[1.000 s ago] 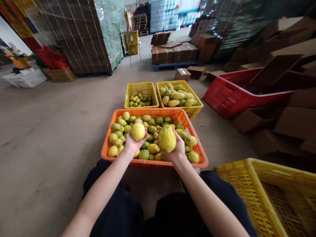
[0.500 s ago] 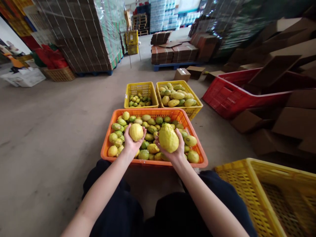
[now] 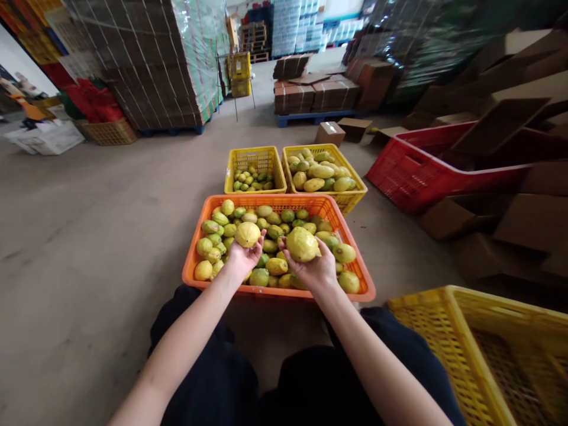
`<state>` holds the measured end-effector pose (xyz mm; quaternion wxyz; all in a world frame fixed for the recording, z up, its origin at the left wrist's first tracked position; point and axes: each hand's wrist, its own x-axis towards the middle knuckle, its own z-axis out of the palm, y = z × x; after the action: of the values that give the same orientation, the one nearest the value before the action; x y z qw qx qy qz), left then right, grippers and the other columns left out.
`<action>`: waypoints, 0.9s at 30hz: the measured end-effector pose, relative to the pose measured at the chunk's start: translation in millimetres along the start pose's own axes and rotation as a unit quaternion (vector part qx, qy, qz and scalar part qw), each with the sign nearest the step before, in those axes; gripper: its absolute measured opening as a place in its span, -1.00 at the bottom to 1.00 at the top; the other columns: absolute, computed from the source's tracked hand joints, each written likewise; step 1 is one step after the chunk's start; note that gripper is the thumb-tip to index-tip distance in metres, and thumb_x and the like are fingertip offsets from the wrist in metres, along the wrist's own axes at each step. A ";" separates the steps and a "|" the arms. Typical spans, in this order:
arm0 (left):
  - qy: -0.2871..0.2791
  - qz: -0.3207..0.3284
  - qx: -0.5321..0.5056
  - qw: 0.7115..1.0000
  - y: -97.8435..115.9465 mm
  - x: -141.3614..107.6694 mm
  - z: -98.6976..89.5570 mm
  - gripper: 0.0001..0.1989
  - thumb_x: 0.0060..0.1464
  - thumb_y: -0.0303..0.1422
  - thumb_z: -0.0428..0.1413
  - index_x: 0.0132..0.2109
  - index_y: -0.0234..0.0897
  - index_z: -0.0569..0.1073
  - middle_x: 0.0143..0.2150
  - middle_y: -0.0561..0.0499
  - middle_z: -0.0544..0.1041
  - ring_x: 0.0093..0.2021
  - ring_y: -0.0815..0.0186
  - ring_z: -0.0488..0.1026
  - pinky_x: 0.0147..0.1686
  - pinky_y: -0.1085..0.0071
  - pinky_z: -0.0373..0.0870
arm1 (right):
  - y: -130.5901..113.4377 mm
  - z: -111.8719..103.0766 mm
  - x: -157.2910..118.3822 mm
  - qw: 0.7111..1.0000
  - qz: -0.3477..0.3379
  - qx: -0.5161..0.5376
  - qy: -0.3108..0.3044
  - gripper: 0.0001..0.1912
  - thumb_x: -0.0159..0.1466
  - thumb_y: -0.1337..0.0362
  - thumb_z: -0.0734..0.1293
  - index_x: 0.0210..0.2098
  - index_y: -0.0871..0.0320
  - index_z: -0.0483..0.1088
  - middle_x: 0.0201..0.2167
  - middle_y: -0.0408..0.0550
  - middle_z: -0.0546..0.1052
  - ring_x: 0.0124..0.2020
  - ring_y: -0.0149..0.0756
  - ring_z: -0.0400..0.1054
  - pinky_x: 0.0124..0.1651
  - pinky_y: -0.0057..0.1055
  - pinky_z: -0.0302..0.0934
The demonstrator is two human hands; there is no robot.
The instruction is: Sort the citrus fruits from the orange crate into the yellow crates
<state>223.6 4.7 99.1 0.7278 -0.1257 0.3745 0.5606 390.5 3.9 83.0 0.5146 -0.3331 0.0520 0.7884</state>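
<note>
My left hand [image 3: 245, 258] cups a round yellow fruit [image 3: 247, 235] from below, above the left half of an orange crate [image 3: 190, 260]. In my right hand [image 3: 318, 269] rests a larger, bumpy yellow fruit [image 3: 302, 244], with the fingers under and beside it. Both hands are raised over the crate, palms up and apart from each other. Below them the crate holds many green and yellow fruits [image 3: 277, 266], some hidden behind my hands.
Behind the orange crate stand two yellow crates, the left [image 3: 228, 171] with small fruits, the right [image 3: 360, 188] with larger ones. A yellow crate [image 3: 461, 331] is at lower right. A red crate [image 3: 399, 174] and cardboard boxes [image 3: 528, 222] lie at right.
The larger fruit has been turned in my right hand, which now opens more palm-up beneath it. The fruit in my left hand has also turned and sits slightly higher.
</note>
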 end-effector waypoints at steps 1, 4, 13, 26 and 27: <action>-0.003 -0.001 -0.002 1.000 0.4 -0.8 0.4 -0.58 0.32 -0.44 -0.17 0.20 -0.41 0.41 -0.26 -0.20 0.62 -0.51 0.36 0.50 -0.63 0.60 0.38 | 0.9 -1.4 0.6 1.000 0.003 -0.006 -0.004 -0.61 0.37 0.13 0.13 0.05 0.16 0.41 -0.33 0.12 0.65 -0.33 -0.10 0.59 -0.46 -0.28 0.50; -0.021 0.008 -0.012 1.000 1.5 -0.9 -0.1 -0.55 0.27 -0.49 -0.13 0.23 -0.35 0.40 -0.10 -0.24 0.63 -0.44 0.36 0.55 -0.59 0.60 0.43 | 4.8 -5.1 3.7 1.000 0.005 -0.019 -0.017 -0.66 0.36 0.11 0.20 -0.03 0.17 0.42 -0.40 0.09 0.64 -0.40 -0.09 0.57 -0.46 -0.25 0.50; -0.104 0.064 -0.048 0.991 4.5 -0.6 -5.7 -0.57 0.22 -0.29 -0.13 0.09 -0.31 0.48 -0.14 -0.17 0.62 -0.22 0.15 0.61 -0.32 0.30 0.58 | 1.3 -8.4 5.6 0.997 -0.029 -0.038 -0.052 -0.78 0.30 0.07 0.36 -0.20 0.08 0.42 -0.35 -0.02 0.65 -0.31 -0.13 0.59 -0.35 -0.27 0.51; -0.142 0.213 0.215 0.943 4.6 -1.0 -3.0 -0.76 0.12 -0.30 0.07 -0.46 -0.27 0.48 -0.39 -0.09 0.59 -0.19 0.13 0.61 -0.20 0.35 0.54 | 9.1 -7.8 5.5 0.983 -0.116 -0.119 -0.075 -0.73 0.26 0.06 0.30 -0.42 0.11 0.44 -0.54 -0.07 0.55 -0.35 -0.10 0.55 -0.22 -0.16 0.51; -0.145 0.247 0.241 0.927 3.0 1.3 -5.2 -0.78 0.10 -0.32 0.09 -0.47 -0.27 0.49 -0.38 -0.08 0.60 -0.18 0.14 0.61 -0.20 0.39 0.52 | 10.5 -7.7 5.2 0.978 -0.137 -0.134 -0.083 -0.74 0.24 0.06 0.32 -0.42 0.10 0.45 -0.53 -0.09 0.55 -0.33 -0.11 0.55 -0.20 -0.19 0.50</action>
<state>218.8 3.5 95.3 0.6210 0.2326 0.4075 0.6278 384.0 -0.2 71.2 0.5712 -0.3364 -0.1433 0.7349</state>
